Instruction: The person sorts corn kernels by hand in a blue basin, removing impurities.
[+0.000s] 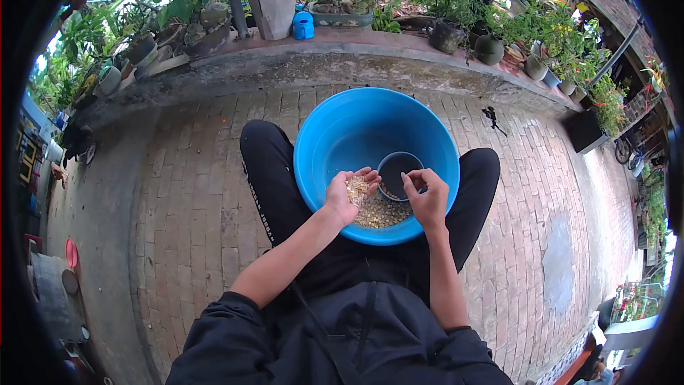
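A large blue basin [377,103] sits between my legs, with a layer of pale yellow and brown grains [382,214] at its near side. My left hand [345,196] is palm up over the basin, cupping a small heap of grains. Above the right part of the basin, my right hand [429,198] has thumb and fingertips pinched together; what they hold, if anything, is too small to make out. Between the hands stands a small dark round container [399,171] inside the basin, with a few grains at its near edge.
Brick paving [199,192] surrounds me. A low concrete ledge [320,68] ahead bears potted plants and a small blue watering can [303,26]. A dark planter box [586,130] stands at the right. At the far left lies a red object [71,252].
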The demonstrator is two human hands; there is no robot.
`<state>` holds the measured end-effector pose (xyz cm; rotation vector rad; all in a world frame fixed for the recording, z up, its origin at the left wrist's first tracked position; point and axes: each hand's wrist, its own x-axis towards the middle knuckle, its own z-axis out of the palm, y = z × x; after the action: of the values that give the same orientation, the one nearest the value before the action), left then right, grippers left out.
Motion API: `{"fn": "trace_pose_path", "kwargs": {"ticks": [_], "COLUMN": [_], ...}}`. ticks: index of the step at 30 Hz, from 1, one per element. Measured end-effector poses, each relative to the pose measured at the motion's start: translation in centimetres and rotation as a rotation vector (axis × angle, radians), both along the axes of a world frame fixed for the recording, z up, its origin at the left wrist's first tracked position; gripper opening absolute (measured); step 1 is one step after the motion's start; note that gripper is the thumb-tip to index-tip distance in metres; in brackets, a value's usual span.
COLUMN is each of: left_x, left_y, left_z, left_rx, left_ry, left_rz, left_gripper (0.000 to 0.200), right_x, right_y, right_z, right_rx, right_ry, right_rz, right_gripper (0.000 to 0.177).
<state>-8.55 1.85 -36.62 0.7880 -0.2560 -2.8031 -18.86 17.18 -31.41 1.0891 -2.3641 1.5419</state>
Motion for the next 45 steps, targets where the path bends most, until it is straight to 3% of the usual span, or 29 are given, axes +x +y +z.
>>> {"fn": "trace_pose_path", "kwargs": {"ticks": [4,10,15,27,33,36,40,45], "left_x": [0.2,0.1,0.6,0.4,0.3,0.1,-0.1,0.1], "left_y": [0.1,1.0,1.0,1.2,1.1,0.9,1.0,1.1], "left_z": [0.7,1.0,1.4,1.3,0.7,0.4,0.7,0.5], "left_rx": [0.003,-0.027,-0.109,-0.138,-0.110,-0.078,-0.077,-0.072], "left_ry": [0.022,0.028,0.020,0.026,0.041,0.045,0.040,0.029], "left_rz": [0.014,-0.021,-0.050,-0.079,-0.071,-0.049,-0.036,-0.019], "left_gripper": [0.037,0.040,0.041,0.041,0.041,0.040,0.039,0.039], "right_x": [0.6,3.5,3.7,3.6,3.3,1.9,0.3,0.4], "right_y": [-0.2,-1.9,-2.8,-3.2,-2.5,-1.5,-0.9,-0.6], "right_z": [0.3,0.6,0.0,-1.1,0.2,0.8,0.7,0.5], "right_rx": [0.031,0.157,0.226,0.263,0.152,0.105,0.124,0.019], "right_ry": [0.116,0.178,0.263,0.418,0.265,0.082,0.142,0.015], "right_rz": [0.042,0.394,0.434,0.388,0.371,0.230,0.117,-0.008], "right_gripper": [0.007,0.012,0.016,0.016,0.014,0.011,0.007,0.012]}}
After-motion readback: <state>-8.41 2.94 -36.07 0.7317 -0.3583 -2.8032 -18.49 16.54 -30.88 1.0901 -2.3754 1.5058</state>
